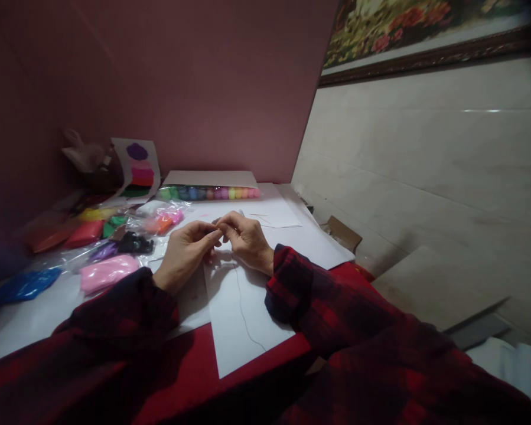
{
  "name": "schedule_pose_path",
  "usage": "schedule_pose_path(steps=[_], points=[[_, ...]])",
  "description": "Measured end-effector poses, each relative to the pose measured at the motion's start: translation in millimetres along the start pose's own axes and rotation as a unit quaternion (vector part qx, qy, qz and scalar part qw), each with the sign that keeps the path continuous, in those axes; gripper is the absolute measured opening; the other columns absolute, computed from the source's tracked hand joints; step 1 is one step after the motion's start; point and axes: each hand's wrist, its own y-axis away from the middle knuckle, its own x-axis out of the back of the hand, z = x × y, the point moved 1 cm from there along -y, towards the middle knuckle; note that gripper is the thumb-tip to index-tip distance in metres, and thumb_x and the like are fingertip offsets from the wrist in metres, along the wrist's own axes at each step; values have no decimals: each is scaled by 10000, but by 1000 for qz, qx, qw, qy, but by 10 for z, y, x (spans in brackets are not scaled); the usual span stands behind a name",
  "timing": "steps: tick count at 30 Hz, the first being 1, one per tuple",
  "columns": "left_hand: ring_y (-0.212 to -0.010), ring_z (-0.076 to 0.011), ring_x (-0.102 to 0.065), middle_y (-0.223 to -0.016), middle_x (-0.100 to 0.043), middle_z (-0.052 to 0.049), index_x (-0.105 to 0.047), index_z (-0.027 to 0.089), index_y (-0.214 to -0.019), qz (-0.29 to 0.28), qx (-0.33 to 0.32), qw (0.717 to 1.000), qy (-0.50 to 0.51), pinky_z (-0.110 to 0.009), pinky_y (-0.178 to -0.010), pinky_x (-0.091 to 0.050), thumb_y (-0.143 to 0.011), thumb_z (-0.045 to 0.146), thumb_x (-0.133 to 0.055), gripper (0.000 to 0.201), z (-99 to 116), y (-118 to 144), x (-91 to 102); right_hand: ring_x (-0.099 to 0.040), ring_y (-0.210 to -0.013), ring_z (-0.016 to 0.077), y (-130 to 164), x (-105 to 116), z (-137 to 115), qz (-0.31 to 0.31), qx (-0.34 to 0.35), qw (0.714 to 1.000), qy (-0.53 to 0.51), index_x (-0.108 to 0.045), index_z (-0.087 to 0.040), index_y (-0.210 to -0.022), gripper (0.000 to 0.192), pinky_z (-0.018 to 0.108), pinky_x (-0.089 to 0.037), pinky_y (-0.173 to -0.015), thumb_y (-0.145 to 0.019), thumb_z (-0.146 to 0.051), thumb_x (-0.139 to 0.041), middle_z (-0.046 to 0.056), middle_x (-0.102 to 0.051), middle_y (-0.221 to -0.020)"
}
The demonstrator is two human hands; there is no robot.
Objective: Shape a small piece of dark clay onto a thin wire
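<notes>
Plaid sleeves (331, 307), dark red and black, fill the space closest to us and reach forward to two bare hands at the middle of a table. Our left hand (181, 251) and right hand (250, 243) meet at the fingertips, each thumb and forefinger closed in a pinch on a small dark piece (215, 222). Fingers mostly cover it, so we cannot tell what it is. It is held just above a white sheet (230, 345), on which a thin line, drawn or a loose thread, wanders toward us.

To work well, we would pinch lightly, brace both wrists and turn the piece into the light.

Beneath the papers lies a red tablecloth (185, 363). To our left are bagged colours, among them a pink packet (108, 274) and a blue packet (26, 286). Behind the hands, a row of coloured pieces (212, 193) sits in clear wrap. A mauve wall (181, 77) rises beyond; to the right, a pale wall (402, 147) carries a framed flower painting (407, 29).
</notes>
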Motion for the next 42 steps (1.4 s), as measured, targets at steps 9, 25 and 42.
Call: schedule_pose_path(steps=[9, 25, 42], points=[[-436, -139, -571, -601, -676, -28, -673, 141, -807, -3, -28, 999, -40, -263, -448, -456, -741, 360, -709, 232, -55, -40, 36, -616, -751, 142, 3, 1, 12, 31, 10, 998, 50, -626, -197, -849, 163, 276, -453, -739, -976, -266, -551, 12, -693, -831], [-424, -154, -590, -559, -667, 4, -591, 154, -969, -13, -12, 1000, 5, -272, -455, -469, -687, 438, -796, 449, -81, -32, 43, -633, -842, 149, -8, -14, -8, -34, 30, 998, 52, -660, -200, -841, 147, 301, -485, -840, -969, -238, -600, 14, -700, -868], [-441, -115, -546, -596, -659, -12, -680, 149, -736, 47, -47, 998, 7, -247, -437, -422, -705, 316, -771, 193, -41, -33, 39, -632, -708, 123, -8, -57, 17, -18, -64, 992, -110, -674, -184, -893, 95, 267, -506, -669, -903, -275, -651, -2, -693, -779]])
